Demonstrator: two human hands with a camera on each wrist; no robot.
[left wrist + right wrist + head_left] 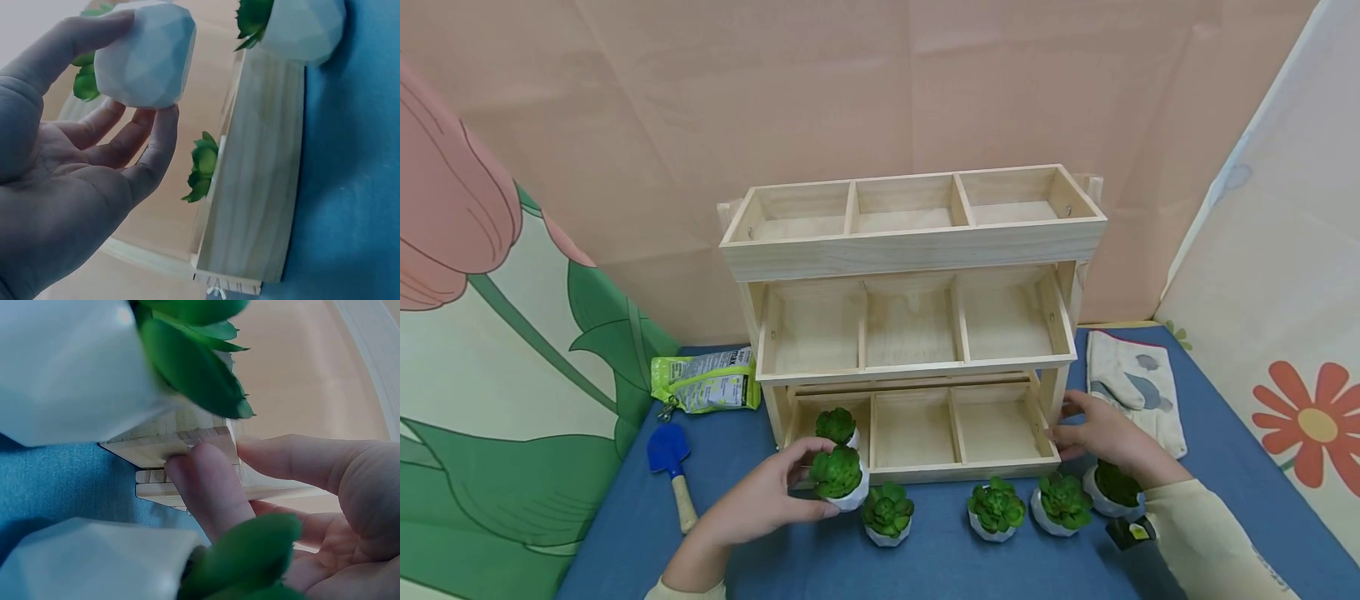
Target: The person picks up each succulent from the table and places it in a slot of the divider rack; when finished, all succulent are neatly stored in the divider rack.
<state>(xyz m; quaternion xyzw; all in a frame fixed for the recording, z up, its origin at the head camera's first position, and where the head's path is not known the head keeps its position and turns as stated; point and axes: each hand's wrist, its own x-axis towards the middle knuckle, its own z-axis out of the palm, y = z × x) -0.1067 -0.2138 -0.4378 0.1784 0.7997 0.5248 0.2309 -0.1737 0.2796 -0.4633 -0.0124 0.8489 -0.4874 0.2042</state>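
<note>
My left hand (767,496) holds a potted succulent (837,475) in front of the bottom tier's left end. In the left wrist view, thumb and fingers grip its white faceted pot (147,56). Another succulent (835,425) sits in the left compartment of the bottom tier of a three-tier wooden plant stand (917,258). At the bottom tier's right end, my right hand (1101,429) pinches the edge; the right wrist view has its thumb and fingers against the wooden end panel (169,447). Several potted succulents, one partly under my right wrist, stand before the stand, including one (887,510) near my left hand.
A blue-bladed trowel (668,454) and a green-yellow bag (707,379) lie left of the stand. White patterned gloves (1138,387) lie to the right. A blue cloth (940,558) covers the table, with fabric hanging behind and at the sides.
</note>
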